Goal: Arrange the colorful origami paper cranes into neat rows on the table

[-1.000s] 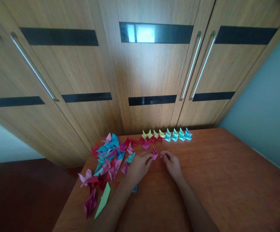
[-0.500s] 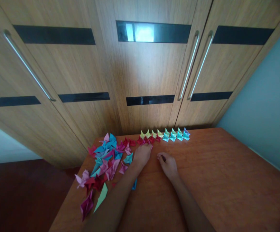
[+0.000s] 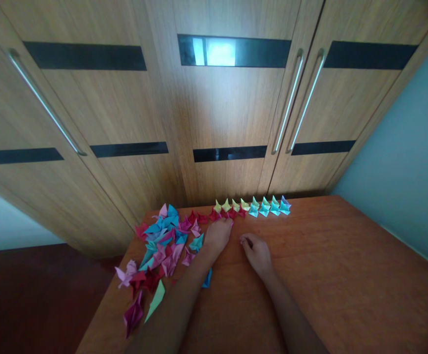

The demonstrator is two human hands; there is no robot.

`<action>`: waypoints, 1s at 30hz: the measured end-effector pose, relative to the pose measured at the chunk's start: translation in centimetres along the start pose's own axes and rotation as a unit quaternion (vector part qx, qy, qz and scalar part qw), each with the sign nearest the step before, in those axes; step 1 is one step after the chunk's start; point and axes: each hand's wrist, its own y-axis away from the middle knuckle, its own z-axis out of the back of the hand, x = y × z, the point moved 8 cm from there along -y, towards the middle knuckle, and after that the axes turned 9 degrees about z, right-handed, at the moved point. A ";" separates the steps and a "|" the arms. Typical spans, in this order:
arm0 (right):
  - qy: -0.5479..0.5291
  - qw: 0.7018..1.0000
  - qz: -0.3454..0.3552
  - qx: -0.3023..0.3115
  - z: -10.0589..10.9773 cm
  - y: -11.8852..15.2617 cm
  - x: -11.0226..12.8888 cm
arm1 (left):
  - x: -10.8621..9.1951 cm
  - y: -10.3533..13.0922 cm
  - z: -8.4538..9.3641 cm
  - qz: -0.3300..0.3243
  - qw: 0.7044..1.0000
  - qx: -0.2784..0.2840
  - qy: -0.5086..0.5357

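My left hand (image 3: 218, 235) is closed at the near side of the rows of folded paper pieces, its fingertips on a pink piece (image 3: 231, 222) that is mostly hidden. Just beyond it stand red pieces (image 3: 242, 212), with yellow pieces (image 3: 235, 204) behind them. Several light blue pieces (image 3: 264, 210) continue the rows to the right. My right hand (image 3: 257, 251) rests nearer on the table, fingers curled together; whether anything is between them is too small to tell. Left of my left hand lie a teal piece (image 3: 197, 243) and a pink one (image 3: 188, 256).
A loose heap of pink, blue and red folded pieces (image 3: 169, 250) covers the table's left part. A pale green piece (image 3: 155, 301) and a magenta one (image 3: 133, 314) lie near the left edge. Wooden cabinet doors (image 3: 229, 108) rise behind the table (image 3: 332, 275).
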 end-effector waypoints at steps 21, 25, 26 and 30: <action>0.031 0.999 0.020 0.026 -0.7 0.4 -0.3 | 14.2 8.0 9.1 0.132 0.986 -0.086 -0.057; 0.033 0.999 0.018 0.022 -0.6 0.5 -0.3 | 15.4 8.3 8.9 0.138 0.986 -0.057 -0.075; 0.032 0.999 0.019 0.022 -0.6 0.5 -0.3 | 15.5 8.2 8.7 0.138 0.986 -0.050 -0.077; 0.032 0.999 0.016 0.033 -0.7 0.5 -0.3 | 15.5 7.5 7.9 0.135 0.987 -0.040 -0.082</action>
